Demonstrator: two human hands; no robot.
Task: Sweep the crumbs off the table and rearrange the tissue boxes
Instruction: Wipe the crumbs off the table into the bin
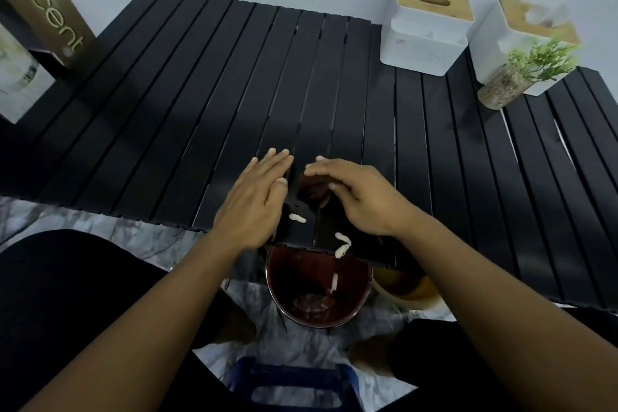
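Left hand (259, 192) flat, right hand (354, 192) cupped, crumbs (342, 241) at table (167, 110) edge, bin (317, 291) seemingly below

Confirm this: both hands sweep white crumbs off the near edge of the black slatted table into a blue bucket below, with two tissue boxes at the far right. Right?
Not quite. In the head view the bucket under the table edge is dark red, not blue. The rest holds: left hand, right hand, crumbs, tissue boxes.

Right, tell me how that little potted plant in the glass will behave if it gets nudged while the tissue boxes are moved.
The potted plant stands tall and narrow, so it would probably tip rather than slide. Its container looks like glass, likely fragile and slippery on the slatted table. It stands right in front of the right tissue box, so moving that box may knock it.
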